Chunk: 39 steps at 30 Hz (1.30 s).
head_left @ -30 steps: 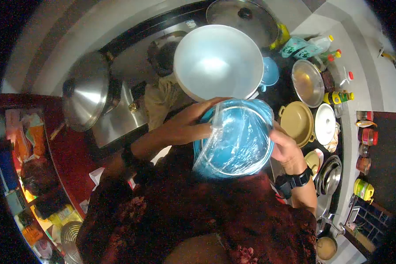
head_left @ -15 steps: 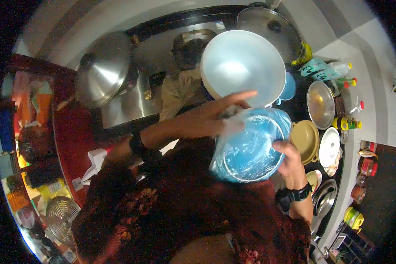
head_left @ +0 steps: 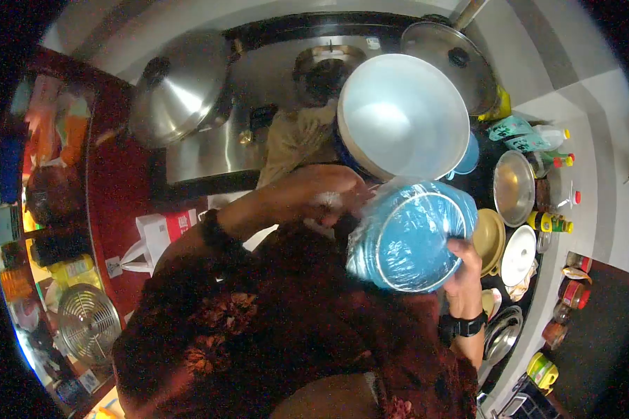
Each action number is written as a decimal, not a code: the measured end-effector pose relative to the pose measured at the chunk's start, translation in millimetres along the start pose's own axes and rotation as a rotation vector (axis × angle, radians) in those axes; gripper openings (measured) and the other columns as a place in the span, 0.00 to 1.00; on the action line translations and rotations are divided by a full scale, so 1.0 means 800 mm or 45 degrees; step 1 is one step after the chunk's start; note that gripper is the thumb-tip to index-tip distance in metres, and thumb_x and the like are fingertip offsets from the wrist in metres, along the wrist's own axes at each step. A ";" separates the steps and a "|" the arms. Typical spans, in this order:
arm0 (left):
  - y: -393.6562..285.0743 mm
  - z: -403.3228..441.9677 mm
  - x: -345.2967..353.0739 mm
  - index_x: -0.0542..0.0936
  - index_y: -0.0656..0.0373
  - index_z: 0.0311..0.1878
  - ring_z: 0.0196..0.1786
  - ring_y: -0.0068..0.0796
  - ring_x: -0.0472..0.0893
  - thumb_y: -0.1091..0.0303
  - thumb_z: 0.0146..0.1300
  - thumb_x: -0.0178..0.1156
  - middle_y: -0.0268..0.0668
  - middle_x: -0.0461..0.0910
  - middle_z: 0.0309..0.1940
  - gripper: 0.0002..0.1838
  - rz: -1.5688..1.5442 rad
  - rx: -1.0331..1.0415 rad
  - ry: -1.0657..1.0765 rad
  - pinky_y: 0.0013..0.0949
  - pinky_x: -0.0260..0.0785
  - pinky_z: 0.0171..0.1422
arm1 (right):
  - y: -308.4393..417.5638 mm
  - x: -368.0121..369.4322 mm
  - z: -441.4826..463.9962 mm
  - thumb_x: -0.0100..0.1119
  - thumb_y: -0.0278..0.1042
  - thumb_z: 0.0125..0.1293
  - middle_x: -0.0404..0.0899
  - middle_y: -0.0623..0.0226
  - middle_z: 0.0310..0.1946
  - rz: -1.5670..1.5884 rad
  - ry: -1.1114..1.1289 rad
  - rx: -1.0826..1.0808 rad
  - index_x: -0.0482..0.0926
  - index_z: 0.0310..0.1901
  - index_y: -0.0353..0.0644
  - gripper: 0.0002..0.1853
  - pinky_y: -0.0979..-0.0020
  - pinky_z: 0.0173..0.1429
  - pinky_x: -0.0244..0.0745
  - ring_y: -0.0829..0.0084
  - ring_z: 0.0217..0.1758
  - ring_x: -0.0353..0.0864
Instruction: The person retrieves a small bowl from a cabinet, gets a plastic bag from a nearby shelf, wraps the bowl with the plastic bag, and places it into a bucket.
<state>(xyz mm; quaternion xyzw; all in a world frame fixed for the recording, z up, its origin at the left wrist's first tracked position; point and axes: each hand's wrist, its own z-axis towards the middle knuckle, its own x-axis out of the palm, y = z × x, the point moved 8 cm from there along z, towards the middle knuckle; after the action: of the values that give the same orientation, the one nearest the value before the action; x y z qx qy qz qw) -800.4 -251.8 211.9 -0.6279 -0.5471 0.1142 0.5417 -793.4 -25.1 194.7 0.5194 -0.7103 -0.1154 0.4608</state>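
A blue bowl (head_left: 418,244) covered in clear plastic film is tilted in front of my chest. My right hand (head_left: 463,269) grips its right side, with the thumb over the rim and a dark watch on the wrist. At the upper left of the bowl, my left hand (head_left: 335,195) is curled, its fingers closed on the edge of the film and partly blurred. Just beyond the hands stands a large bowl (head_left: 404,115) with a pale, smooth inside; nothing shows in it.
A stove (head_left: 217,150) with a domed steel lid (head_left: 178,98) and a brown cloth (head_left: 293,143) lies ahead left. Rightward are a glass lid (head_left: 451,66), a steel bowl (head_left: 514,188), a beige pot (head_left: 488,237), a white dish (head_left: 518,255) and several bottles. Open shelves (head_left: 56,209) line the left.
My left hand has gone from lying on the film, through a stretched-out pose, to a curled one at the bowl's left edge. The view has shifted, and the wrapped bowl is tilted differently.
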 end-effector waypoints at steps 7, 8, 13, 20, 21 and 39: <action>-0.039 -0.013 0.022 0.73 0.57 0.39 0.29 0.15 0.72 0.59 0.58 0.56 0.30 0.74 0.29 0.12 0.446 0.229 -0.006 0.20 0.61 0.30 | 0.005 0.001 -0.006 0.59 0.26 0.44 0.73 0.62 0.43 -0.037 -0.060 -0.045 0.65 0.54 0.38 0.30 0.64 0.53 0.70 0.66 0.45 0.74; -0.040 -0.014 0.019 0.73 0.57 0.39 0.29 0.15 0.72 0.59 0.58 0.56 0.30 0.74 0.29 0.12 0.442 0.229 -0.006 0.20 0.61 0.30 | 0.003 -0.003 -0.005 0.59 0.26 0.44 0.73 0.62 0.43 -0.039 -0.062 -0.043 0.65 0.54 0.38 0.30 0.64 0.53 0.70 0.66 0.45 0.74; -0.009 -0.013 0.010 0.70 0.54 0.37 0.29 0.16 0.72 0.61 0.58 0.57 0.26 0.72 0.29 0.10 -0.304 -0.011 -0.040 0.19 0.63 0.32 | -0.016 -0.028 0.001 0.61 0.29 0.43 0.73 0.62 0.42 0.032 -0.110 0.066 0.66 0.53 0.39 0.31 0.62 0.55 0.68 0.65 0.45 0.73; 0.015 0.009 0.006 0.68 0.55 0.41 0.29 0.16 0.71 0.64 0.58 0.57 0.29 0.71 0.29 0.11 -0.544 0.200 0.234 0.18 0.63 0.30 | -0.005 0.014 0.000 0.58 0.37 0.48 0.70 0.60 0.47 0.009 -0.202 0.012 0.68 0.50 0.39 0.25 0.57 0.57 0.65 0.62 0.51 0.69; 0.019 0.018 -0.007 0.68 0.55 0.43 0.29 0.15 0.71 0.66 0.59 0.56 0.29 0.71 0.30 0.12 -0.489 0.167 0.185 0.17 0.62 0.29 | 0.002 0.021 0.004 0.58 0.38 0.48 0.70 0.60 0.47 -0.017 -0.229 -0.010 0.68 0.50 0.39 0.25 0.58 0.57 0.65 0.62 0.51 0.69; -0.069 -0.016 -0.034 0.67 0.58 0.54 0.22 0.09 0.64 0.67 0.61 0.53 0.28 0.74 0.35 0.18 0.235 0.729 -0.075 0.13 0.55 0.22 | 0.046 0.078 0.071 0.57 0.36 0.51 0.72 0.56 0.50 0.050 -0.040 -0.183 0.68 0.52 0.36 0.26 0.60 0.58 0.66 0.59 0.51 0.72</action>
<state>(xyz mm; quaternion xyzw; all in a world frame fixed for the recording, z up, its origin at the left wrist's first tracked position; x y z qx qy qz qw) -832.2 -291.4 248.9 -0.4933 -0.4487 0.3307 0.6678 -862.7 -79.7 220.3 0.4693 -0.7173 -0.1652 0.4878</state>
